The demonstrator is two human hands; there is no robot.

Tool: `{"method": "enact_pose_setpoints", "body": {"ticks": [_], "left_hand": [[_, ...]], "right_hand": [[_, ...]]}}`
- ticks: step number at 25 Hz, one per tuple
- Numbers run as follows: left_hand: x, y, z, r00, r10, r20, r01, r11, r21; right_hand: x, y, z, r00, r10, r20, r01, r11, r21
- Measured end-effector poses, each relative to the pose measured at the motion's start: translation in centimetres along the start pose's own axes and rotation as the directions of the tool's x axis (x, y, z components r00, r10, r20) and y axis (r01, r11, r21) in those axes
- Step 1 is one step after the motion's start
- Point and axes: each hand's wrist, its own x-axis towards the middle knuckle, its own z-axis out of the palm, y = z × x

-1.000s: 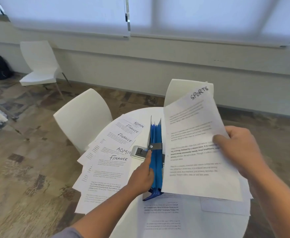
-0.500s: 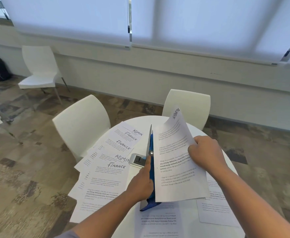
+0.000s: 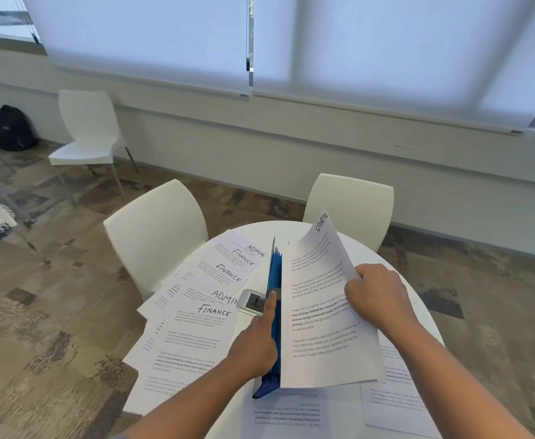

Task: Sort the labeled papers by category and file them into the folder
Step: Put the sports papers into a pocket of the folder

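1. Compared with half a second ago, I see almost no change: the SPORTS sheet (image 3: 323, 312) keeps its place just right of the folder (image 3: 275, 312), and both hands grip as before. A full second ago this sheet was higher and further to the right, facing me more flatly.
2. My right hand (image 3: 377, 296) pinches the right edge of the SPORTS sheet, fingers curled around the paper.
3. My left hand (image 3: 256, 346) is closed on the folder's left side, with one finger stretched up along its top edge.
4. The SPORTS sheet is white, with printed paragraphs and the handwritten word "SPORTS" at its top corner. It stands nearly upright and its left edge touches the folder's opening.
5. The folder is blue, of the expanding kind, and stands on its edge in the middle of the round white surface (image 3: 418, 299). I cannot tell which pocket the sheet meets, nor what is already inside.
6. A fan of sheets marked ADMIN and FINANCE (image 3: 202, 299) lies left of the folder. More printed sheets (image 3: 396, 403) lie near me, to the right.
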Motion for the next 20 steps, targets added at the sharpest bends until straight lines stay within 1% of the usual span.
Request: {"method": "enact_pose_setpoints", "body": {"ticks": [4,8,17,20], "left_hand": [[0.69,-0.03,0.02,0.999,0.000,0.048,-0.004,0.996,0.088],[0.71,0.01,-0.29,0.998,0.010,0.068,-0.018,0.993,0.116],[-0.03,-0.05,-0.73,1.000,0.004,0.026,-0.006,0.995,0.101],[-0.26,-0.15,-0.61,1.000,-0.012,-0.003,0.012,0.998,0.061]], "right_hand": [[0.33,0.09,-0.35,0.999,-0.035,-0.015,0.035,0.999,-0.022],[0.45,-0.19,-0.73,0.998,-0.054,-0.015,0.054,0.998,-0.016],[0.87,0.18,-0.41,0.999,-0.039,0.003,0.039,0.999,0.006],[0.75,0.31,-0.16,0.999,-0.046,0.020,0.046,0.999,0.005]]}}
